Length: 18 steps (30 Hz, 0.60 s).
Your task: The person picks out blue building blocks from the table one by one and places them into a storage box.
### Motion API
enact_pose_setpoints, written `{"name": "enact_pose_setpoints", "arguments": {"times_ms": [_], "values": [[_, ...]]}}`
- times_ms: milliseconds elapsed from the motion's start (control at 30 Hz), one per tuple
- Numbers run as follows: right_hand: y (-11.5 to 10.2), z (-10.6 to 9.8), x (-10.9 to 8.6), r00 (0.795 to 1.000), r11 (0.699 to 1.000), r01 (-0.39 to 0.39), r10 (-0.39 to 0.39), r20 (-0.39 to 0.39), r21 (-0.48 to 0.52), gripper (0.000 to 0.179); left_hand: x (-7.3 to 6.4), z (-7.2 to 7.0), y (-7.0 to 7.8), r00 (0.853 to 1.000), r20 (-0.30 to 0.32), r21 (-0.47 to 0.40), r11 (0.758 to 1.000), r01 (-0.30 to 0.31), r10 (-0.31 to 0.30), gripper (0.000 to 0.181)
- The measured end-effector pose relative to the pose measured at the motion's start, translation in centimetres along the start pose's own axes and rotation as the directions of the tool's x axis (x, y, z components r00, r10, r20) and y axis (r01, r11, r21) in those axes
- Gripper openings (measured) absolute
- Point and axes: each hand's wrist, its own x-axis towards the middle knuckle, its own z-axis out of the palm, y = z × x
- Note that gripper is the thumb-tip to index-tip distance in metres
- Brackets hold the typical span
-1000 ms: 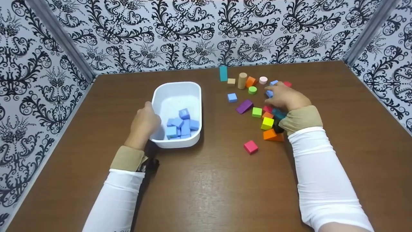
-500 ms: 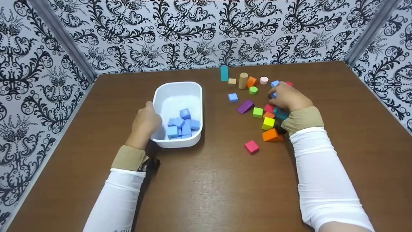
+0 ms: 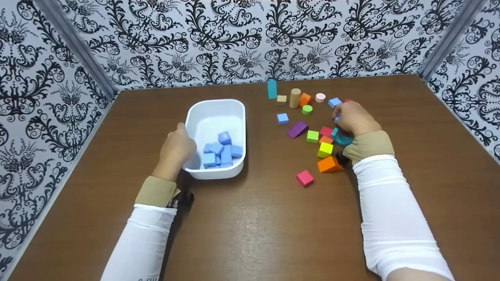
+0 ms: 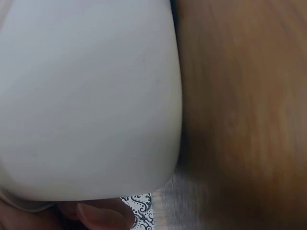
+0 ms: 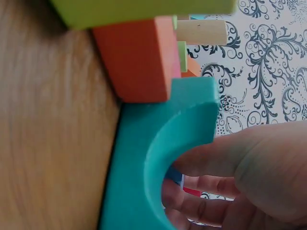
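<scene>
My left hand (image 3: 176,148) grips the left rim of a white plastic container (image 3: 215,174), which holds several blue blocks (image 3: 225,154) heaped at its near end. In the left wrist view the container's outer wall (image 4: 91,100) fills most of the picture, with fingers curled at its rim. On the right, my right hand (image 3: 356,118) pinches a small blue block (image 5: 174,176) between thumb and fingers; most of that block is hidden. A teal arch block (image 5: 136,163) stands just in front of this hand. Beyond the fingertips lies another blue block (image 3: 334,102).
Around the right hand lie a yellow cube (image 3: 325,150), an orange block (image 3: 330,164), a green cube (image 3: 312,136) and a purple block (image 3: 298,129). A wooden cylinder (image 3: 295,98) stands further back, and a loose blue cube (image 3: 283,118) lies left of it. Patterned walls enclose the table.
My right hand has shifted slightly to the right with the blue block at its fingertips, and its fingers have drawn in. The left hand and container stay where they were.
</scene>
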Motion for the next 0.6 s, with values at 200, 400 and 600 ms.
{"name": "enact_pose_setpoints", "arguments": {"times_ms": [200, 400, 600], "values": [[-0.6, -1.2, -0.4, 0.997, 1.000, -0.004, 0.006, -0.072, 0.027, 0.032, -0.1, -0.1, 0.0, 1.000, -0.002, -0.001, 1.000, -0.001, 0.001, 0.063], [-2.3, -2.4, -1.2, 0.989, 0.999, 0.048, -0.046, -0.144, 0.013, 0.036, -0.1, 0.0, 0.0, 1.000, -0.013, 0.005, 1.000, -0.011, 0.011, 0.060], [-5.2, -2.8, -2.4, 0.982, 0.992, 0.111, -0.100, -0.161, 0.057, 0.030, -0.1, 0.0, 0.1, 1.000, -0.019, -0.003, 1.000, -0.013, 0.013, 0.057]]}}
